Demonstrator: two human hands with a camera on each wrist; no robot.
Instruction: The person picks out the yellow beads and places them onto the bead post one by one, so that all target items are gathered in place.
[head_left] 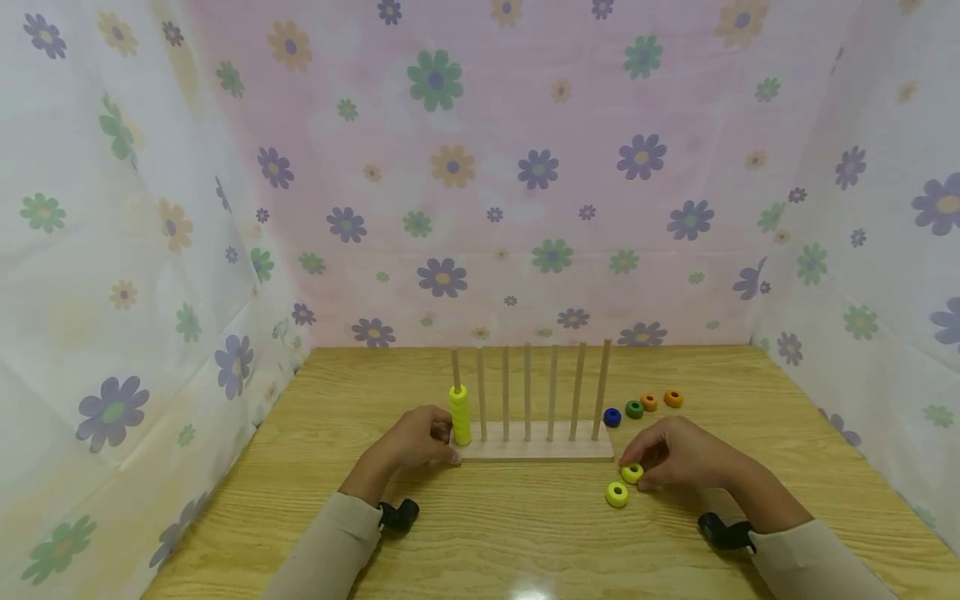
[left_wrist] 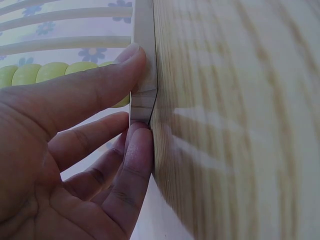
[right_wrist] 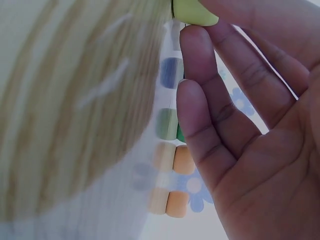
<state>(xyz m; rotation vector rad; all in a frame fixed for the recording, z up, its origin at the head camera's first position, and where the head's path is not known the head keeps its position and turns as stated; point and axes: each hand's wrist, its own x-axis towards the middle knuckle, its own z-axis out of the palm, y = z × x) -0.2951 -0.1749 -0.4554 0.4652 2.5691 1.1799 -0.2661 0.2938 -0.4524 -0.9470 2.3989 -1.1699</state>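
A wooden abacus stand [head_left: 532, 451] with several upright rods stands on the table. Yellow beads [head_left: 460, 418] are stacked on its leftmost rod. At the stand's left end, my left hand [head_left: 415, 437] grips the base [left_wrist: 143, 75], thumb on the front face and fingertips at the end. Right of the stand, my right hand [head_left: 693, 457] pinches a yellow bead [head_left: 634, 480], which also shows at the top of the right wrist view between thumb and fingers. Just in front of it lies another yellow bead [head_left: 617, 502], hole facing up.
Behind the right hand, a blue bead [head_left: 612, 422], a green bead [head_left: 633, 414] and two orange beads, one nearer [head_left: 648, 407] and one farther [head_left: 674, 403], lie in a slanting row. Flowered cloth [head_left: 495, 192] encloses the wooden table [head_left: 510, 533] at the back and sides.
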